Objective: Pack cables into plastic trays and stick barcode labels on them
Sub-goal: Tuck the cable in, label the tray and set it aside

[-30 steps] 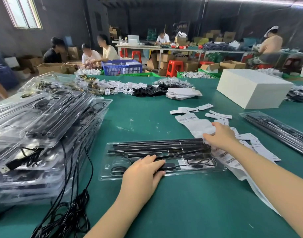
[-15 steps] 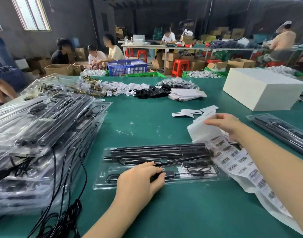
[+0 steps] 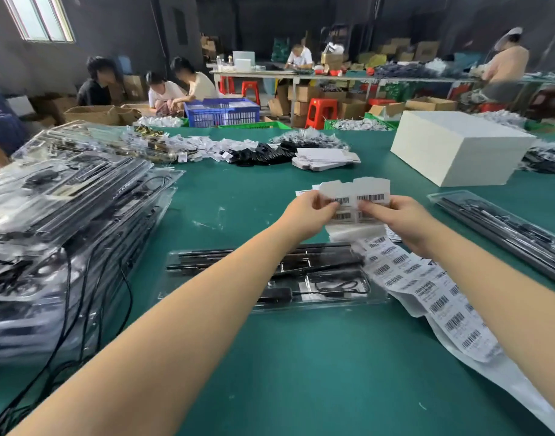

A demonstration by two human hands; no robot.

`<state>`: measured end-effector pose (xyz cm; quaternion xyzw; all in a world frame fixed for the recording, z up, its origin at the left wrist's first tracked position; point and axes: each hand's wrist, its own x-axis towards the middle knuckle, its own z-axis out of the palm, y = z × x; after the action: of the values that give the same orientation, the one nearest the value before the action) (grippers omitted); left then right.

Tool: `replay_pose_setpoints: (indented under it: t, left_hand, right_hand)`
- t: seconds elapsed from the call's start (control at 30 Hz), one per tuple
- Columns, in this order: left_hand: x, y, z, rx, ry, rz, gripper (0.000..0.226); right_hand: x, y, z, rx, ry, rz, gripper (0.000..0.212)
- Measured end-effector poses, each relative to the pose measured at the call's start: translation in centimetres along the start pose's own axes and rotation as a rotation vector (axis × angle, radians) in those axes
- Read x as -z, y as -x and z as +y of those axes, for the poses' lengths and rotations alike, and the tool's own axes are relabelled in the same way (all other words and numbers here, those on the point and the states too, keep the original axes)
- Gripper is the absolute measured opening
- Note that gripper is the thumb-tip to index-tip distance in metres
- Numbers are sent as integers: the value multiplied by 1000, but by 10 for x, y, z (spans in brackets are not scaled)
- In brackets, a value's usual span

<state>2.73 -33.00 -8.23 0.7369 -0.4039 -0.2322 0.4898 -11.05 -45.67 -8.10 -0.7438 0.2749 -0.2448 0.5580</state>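
here, the label sheet is up and the tray lies below it

both hands are raised over the middle of the green tabletop [image 3: 238, 357] and hold the top end of the barcode label sheet [image 3: 356, 196] between them. the left hand [image 3: 310, 215] pinches its left edge with thumb and fingers curled round it; the right hand [image 3: 405, 223] pinches the right edge the same way, so neither grip is free. the sheet stands nearly upright in the grip, and its long tail runs down from the right hand, across the right end of the plastic tray [image 3: 269, 275], and off toward the near right corner of the tabletop.

the tray, with its black cable [image 3: 339, 286] and rods already seated, lies just nearer than the hands, below the forearms, its long axis running left to right across the tabletop. so the target sits down and toward the person from the grip. the left forearm crosses right over it, and i judge that hand the nearer one for steadying it while the right carries a peeled label down. a stack of filled trays [image 3: 68, 221] stands along the left edge.
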Motion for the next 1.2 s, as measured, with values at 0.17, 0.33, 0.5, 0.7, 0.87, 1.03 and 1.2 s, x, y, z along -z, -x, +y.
replay_pose_setpoints:
  t: [0.17,0.33,0.5,0.7,0.87,1.03,1.2]
  left_hand:
    - [-11,-11,-2,97,346,130,13]
    - [-14,-16,-5,169,445,269,41]
    - [-19,-23,-6,170,235,378,55]
    - [-36,-14,2,-425,-494,330,25]
    - [-41,-20,9,-352,-442,234,20]
    - [-40,-22,6,-348,-398,167,12]
    - [-39,-28,3,-224,-155,105,11]
  right_hand:
    - [1,-1,4,36,-54,124,20]
    - [10,0,13,71,185,-6,6]
    - [8,-6,17,107,381,77,13]
    - [3,-10,16,115,326,76,8]
    - [-3,-11,12,207,472,67,26]
    - [0,-9,10,239,652,52,36]
    - [0,-9,16,217,638,59,16]
